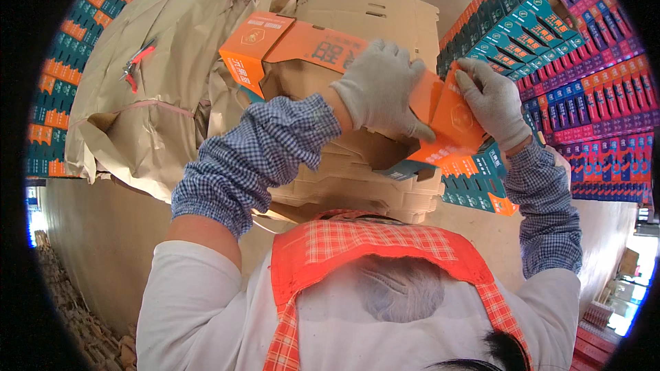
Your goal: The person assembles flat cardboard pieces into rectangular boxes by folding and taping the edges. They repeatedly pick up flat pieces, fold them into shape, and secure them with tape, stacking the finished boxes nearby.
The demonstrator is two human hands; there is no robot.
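An orange and teal printed cardboard box [309, 44], partly folded, lies over a stack of flat brown cardboard blanks [361, 185]. My left hand [384, 87], in a light grey work glove, presses on the box's long orange panel, fingers spread. At the box's right end, my right hand [490, 98], gloved too, grips the orange end panel [456, 113] between thumb and fingers. The box's left end stands up with its orange end panel folded, and its inside shows plain brown card.
Brown wrapping paper [170, 67] covers a bundle at left, with red-handled pliers [136, 64] on it. Stacked teal and orange boxes stand at the far left [56, 98] and right [521, 41]. Pink and blue boxes [603, 108] rise at the far right.
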